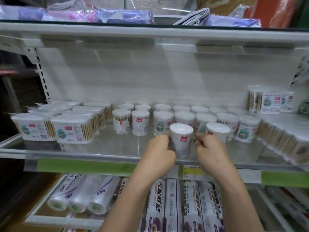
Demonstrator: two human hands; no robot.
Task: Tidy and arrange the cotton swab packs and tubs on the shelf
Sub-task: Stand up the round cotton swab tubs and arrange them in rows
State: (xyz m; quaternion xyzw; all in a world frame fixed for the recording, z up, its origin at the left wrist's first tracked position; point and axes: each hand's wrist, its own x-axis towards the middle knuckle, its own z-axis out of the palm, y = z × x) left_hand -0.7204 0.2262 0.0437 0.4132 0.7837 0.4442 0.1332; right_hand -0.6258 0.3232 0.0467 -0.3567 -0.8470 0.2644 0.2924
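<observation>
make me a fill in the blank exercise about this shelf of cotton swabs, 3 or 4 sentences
1. The tub at the shelf's front is held by ____ hands, the left hand and the right hand.
2. The rectangular packs stand to the ____ of the round tubs.
3. The lid of the held tub is ____ in colour.
4. The rolls of plastic wrap lie on the shelf ____ the swabs.

Missing words: both; left; white; below
</observation>
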